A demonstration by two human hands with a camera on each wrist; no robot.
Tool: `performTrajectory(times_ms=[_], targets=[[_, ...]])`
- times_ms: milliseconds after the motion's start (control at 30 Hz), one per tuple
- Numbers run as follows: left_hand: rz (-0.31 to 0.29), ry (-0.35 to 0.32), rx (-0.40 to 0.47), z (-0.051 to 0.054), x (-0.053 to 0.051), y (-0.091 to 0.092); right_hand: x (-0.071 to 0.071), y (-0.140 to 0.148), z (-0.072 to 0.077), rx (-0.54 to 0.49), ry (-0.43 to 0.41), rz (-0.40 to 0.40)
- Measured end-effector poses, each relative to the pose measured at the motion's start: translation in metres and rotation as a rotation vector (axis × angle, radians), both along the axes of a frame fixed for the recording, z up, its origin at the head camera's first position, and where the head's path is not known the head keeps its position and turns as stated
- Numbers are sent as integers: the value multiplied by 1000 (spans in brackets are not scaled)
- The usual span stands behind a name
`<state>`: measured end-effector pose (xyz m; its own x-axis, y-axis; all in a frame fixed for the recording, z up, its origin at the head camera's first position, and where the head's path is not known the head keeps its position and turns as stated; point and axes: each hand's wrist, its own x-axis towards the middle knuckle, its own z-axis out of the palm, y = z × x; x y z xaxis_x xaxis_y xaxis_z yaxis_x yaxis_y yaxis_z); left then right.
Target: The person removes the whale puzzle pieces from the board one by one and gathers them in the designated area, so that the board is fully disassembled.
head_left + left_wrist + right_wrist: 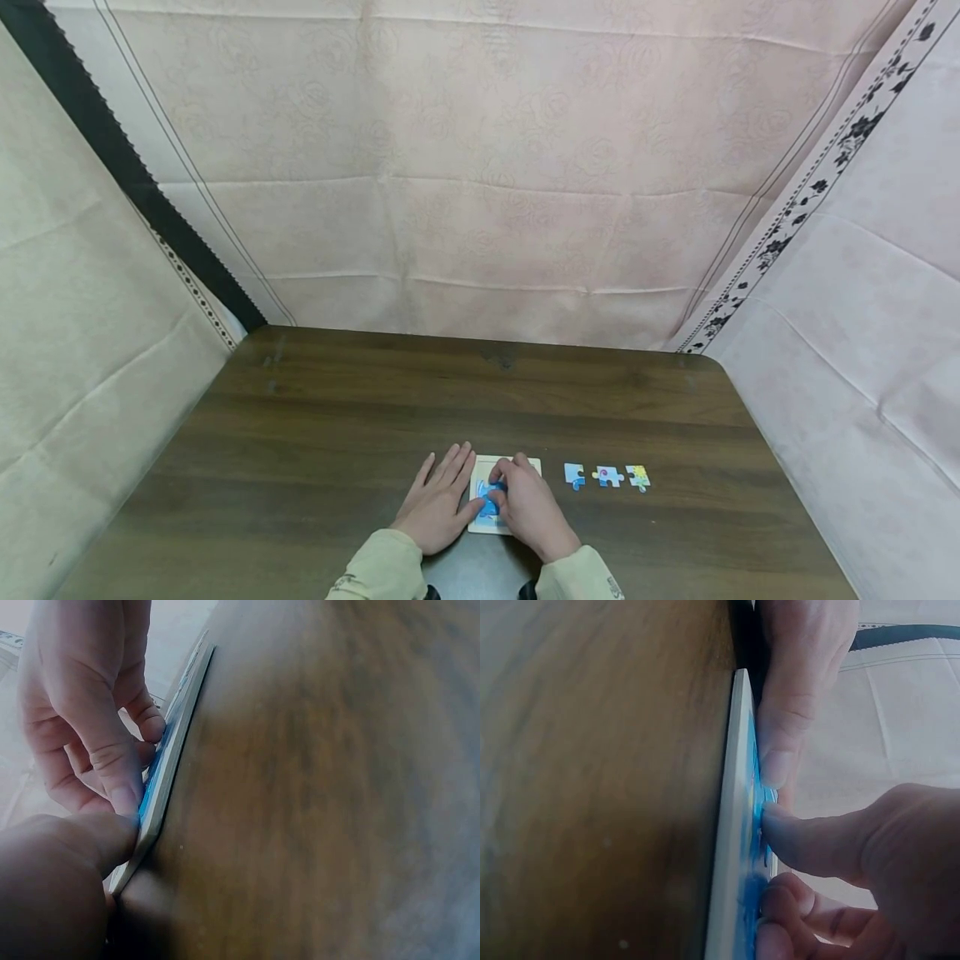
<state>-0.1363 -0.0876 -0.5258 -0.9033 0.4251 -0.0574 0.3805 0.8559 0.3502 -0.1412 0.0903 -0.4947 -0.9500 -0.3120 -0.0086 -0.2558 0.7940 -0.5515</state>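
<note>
A thin puzzle board (486,459) with a pale rim lies flat near the table's front edge. My left hand (437,508) rests at its left side, fingers straight and spread, with the thumb reaching over the rim onto the blue picture. On the right, my right hand (531,508) bends over the board. Its thumb and curled fingers pinch a blue puzzle piece (768,796) at the board's surface, close to the left thumb. The hand covers much of the board, and the piece's outline is mostly hidden.
To the right of the board, three loose puzzle pieces lie in a row: a blue one (574,472), a blue and pink one (608,476) and a yellow one (637,475). The brown wooden table (337,433) is bordered by pale cloth (480,208) behind and at both sides.
</note>
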Motion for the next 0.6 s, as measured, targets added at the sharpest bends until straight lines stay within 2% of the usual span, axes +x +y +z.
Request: performTrajectory(times_ms=[267,600], targets=[[-4,5,-12,-1,-1,0,1,0,0,-12,-3,-17],[0,8,-12,-3,-1,0,1,2,0,-106,-14,-39]])
